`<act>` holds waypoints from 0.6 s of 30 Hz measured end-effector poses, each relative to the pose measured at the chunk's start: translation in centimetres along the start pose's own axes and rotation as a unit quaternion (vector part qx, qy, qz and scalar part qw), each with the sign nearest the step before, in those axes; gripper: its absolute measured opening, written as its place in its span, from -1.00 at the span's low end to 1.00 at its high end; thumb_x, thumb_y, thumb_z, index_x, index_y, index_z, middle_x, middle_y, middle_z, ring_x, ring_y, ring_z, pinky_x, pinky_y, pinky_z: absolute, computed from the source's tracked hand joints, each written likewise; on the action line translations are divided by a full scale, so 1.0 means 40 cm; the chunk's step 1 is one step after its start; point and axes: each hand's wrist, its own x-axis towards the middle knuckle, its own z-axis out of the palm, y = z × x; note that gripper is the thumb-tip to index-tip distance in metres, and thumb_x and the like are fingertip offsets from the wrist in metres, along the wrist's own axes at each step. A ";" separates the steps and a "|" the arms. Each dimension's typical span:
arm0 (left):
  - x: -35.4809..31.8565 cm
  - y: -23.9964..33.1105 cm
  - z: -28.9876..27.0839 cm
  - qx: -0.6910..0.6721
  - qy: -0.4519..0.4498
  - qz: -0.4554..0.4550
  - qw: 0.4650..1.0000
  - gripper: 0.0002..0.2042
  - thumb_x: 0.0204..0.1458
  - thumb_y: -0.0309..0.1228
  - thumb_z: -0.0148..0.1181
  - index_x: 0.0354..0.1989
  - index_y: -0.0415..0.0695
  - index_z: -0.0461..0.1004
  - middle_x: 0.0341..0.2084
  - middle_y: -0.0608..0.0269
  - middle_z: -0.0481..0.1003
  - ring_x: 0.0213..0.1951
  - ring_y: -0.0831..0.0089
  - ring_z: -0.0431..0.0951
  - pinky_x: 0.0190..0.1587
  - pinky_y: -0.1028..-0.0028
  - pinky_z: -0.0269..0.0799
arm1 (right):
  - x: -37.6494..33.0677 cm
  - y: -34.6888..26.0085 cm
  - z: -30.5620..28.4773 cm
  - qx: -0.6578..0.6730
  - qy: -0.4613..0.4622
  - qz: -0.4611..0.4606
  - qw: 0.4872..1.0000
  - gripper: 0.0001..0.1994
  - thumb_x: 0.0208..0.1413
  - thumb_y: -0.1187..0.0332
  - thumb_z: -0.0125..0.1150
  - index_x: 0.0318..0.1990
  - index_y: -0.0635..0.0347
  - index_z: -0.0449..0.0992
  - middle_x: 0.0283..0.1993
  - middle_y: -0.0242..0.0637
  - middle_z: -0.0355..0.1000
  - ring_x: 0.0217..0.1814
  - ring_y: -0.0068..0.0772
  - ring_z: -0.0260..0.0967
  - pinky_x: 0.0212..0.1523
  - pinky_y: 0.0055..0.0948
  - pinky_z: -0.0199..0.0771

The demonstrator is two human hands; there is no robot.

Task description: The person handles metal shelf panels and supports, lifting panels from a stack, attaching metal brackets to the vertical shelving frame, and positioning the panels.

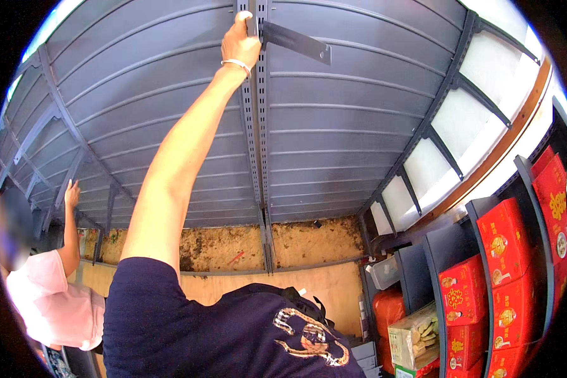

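Note:
My left hand (239, 39), a thin bracelet on its wrist, is stretched far out to the top of a pair of grey slotted uprights (258, 157) running down the middle of a grey ribbed shelving panel (340, 120). Its fingers are closed where the inner end of a dark metal shelf bracket (296, 43) meets the uprights. The bracket sticks out to the right of the hand. My navy shirt with a printed front (233, 327) fills the lower middle. My right hand is out of view.
At the left edge a person in a pink top (50, 302) presses a raised hand (72, 192) against the same panel. Dark shelves at the right hold red boxes (504, 242), an orange bag (387, 312) and a pale carton (416, 337). A dirty brown strip (309, 242) runs along the panel's base.

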 end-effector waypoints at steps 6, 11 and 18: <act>0.193 0.079 -0.102 -0.154 -0.010 -0.104 0.983 -0.65 0.06 -0.18 -0.07 -0.45 -0.29 0.39 -0.77 0.17 0.39 -0.73 0.37 0.45 -0.70 0.42 0.36 | 0.006 -0.283 -0.052 0.117 0.011 0.009 0.993 -0.67 -0.15 0.27 0.06 -0.22 0.25 0.45 -0.36 -0.15 0.44 -0.38 -0.32 0.38 -0.37 -0.37 0.39; 0.192 0.012 -0.139 -0.112 -0.060 -0.031 0.991 -0.69 0.06 -0.17 -0.04 -0.33 -0.21 0.38 -0.64 0.20 0.48 -0.68 0.52 0.51 -0.66 0.62 0.41 | -0.001 -0.635 -0.093 0.164 -0.015 -0.037 0.986 -0.69 -0.12 0.35 0.05 -0.17 0.29 0.43 -0.43 -0.15 0.45 -0.51 -0.34 0.41 -0.48 -0.37 0.41; 0.243 0.134 -0.263 -0.082 -0.020 -0.015 0.996 -0.78 -0.03 -0.32 -0.10 -0.51 -0.20 0.41 -0.63 0.19 0.47 -0.82 0.51 0.32 -0.82 0.55 0.20 | 0.287 -1.059 -0.104 0.092 -0.108 -0.286 0.948 -0.55 -0.03 0.39 0.08 0.05 0.34 0.25 -0.34 -0.22 0.43 -0.48 -0.52 0.36 -0.48 -0.56 0.36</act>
